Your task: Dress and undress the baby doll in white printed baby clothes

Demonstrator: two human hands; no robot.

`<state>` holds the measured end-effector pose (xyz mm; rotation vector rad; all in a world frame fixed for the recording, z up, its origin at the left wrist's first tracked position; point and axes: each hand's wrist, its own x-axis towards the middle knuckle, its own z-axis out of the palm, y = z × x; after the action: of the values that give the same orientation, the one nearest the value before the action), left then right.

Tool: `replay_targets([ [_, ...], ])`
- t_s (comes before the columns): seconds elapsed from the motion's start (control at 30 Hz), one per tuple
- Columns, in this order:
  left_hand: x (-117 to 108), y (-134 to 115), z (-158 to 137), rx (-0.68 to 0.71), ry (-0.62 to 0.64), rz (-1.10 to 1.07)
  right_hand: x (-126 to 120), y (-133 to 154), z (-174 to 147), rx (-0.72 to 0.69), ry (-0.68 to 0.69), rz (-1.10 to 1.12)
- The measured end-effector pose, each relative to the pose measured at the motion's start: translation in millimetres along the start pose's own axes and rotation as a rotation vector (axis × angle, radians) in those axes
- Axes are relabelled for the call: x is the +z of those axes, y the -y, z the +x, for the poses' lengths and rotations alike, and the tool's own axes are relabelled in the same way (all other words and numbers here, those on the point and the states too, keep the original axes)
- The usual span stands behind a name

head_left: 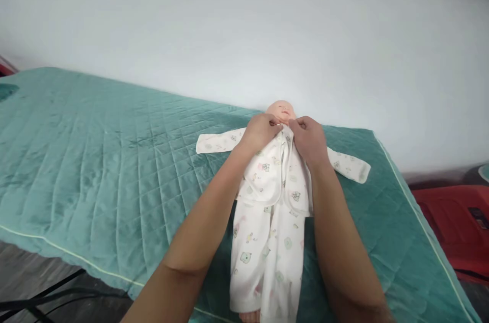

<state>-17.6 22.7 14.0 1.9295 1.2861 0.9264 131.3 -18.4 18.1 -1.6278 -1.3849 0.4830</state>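
Note:
A baby doll (281, 108) lies on its back, head toward the wall. It wears a white printed jacket (264, 172) and matching white trousers (248, 257). Both jacket sleeves stretch out to the sides, and the front edges hang slightly apart below the chest. At the neck, my left hand (261, 132) pinches one side of the jacket's collar. My right hand (310, 140) pinches the other side, close by under the doll's chin. The fingertips partly cover the collar, so any fastener there is hard to make out. A bare doll foot (250, 316) shows at one trouser hem.
A green quilted cover (107, 160) spreads under the doll, and its edge with pale piping runs down on the right. Behind it stands a white wall (229, 32). A red plastic stool or chair (451, 221) is at the right, black metal legs (49, 292) at lower left.

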Motion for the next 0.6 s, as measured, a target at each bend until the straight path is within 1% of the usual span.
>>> replay_targets([
  [0.07, 4, -1, 2, 0.011, -0.024, -0.064, 5, -3, 0, 0.012, 0.022, 0.065],
  [0.13, 7, -2, 3, 0.0, -0.075, -0.156, 8, -6, -2, 0.045, 0.043, 0.141],
  [0.2, 11, -4, 1, -0.016, -0.122, -0.201, 9, -11, -3, 0.078, 0.041, 0.258],
  [0.27, 14, -5, -1, -0.017, -0.125, -0.194, 10, -16, -5, 0.098, 0.047, 0.382],
  [0.33, 15, -4, -4, -0.011, -0.099, -0.186, 11, -19, -7, 0.113, 0.068, 0.449],
  [0.43, 14, -1, -7, -0.006, -0.08, -0.2, 12, -21, -8, 0.117, 0.089, 0.433],
  [0.5, 12, 1, -8, 0.005, -0.066, -0.188, 12, -20, -8, 0.096, 0.097, 0.405],
  [0.6, 11, 4, -8, 0.024, -0.034, -0.167, 11, -20, -8, 0.06, 0.158, 0.409],
])
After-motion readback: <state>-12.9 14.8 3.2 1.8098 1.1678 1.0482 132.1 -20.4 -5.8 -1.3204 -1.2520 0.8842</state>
